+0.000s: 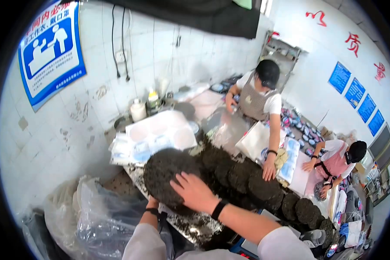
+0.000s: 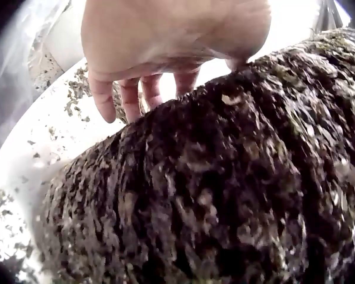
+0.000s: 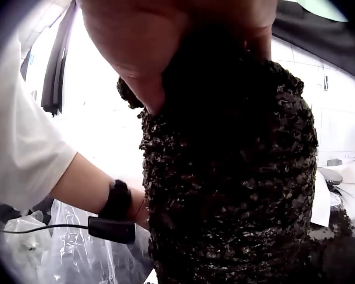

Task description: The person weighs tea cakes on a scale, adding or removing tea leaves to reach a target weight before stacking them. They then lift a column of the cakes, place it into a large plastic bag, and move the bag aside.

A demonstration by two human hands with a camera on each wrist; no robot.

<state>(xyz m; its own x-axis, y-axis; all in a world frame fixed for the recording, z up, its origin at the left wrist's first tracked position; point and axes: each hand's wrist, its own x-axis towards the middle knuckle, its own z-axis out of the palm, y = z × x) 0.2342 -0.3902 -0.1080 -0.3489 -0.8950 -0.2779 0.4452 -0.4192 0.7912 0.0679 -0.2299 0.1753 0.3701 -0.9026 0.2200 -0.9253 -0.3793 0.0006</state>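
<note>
In front of me is a tall stack of round, dark dried seaweed cakes (image 1: 162, 167), its top face visible in the head view. My right hand (image 1: 195, 193) lies over the near right part of that stack with its fingers spread. The right wrist view shows the thumb (image 3: 148, 92) bent down over the stack's layered side (image 3: 231, 177). Low on the near left is my left hand (image 1: 152, 203), mostly covered by the stack. In the left wrist view its fingers (image 2: 130, 97) reach around the stack's edge, their tips hidden behind the layers (image 2: 195, 195).
More seaweed cakes (image 1: 240, 175) line the table to the right, beside a person in a checked apron (image 1: 253, 102). Printed packaging sheets (image 1: 160, 132) lie beyond the stack. Clear plastic bags (image 1: 104, 216) are at left. A second person (image 1: 336, 162) works farther right.
</note>
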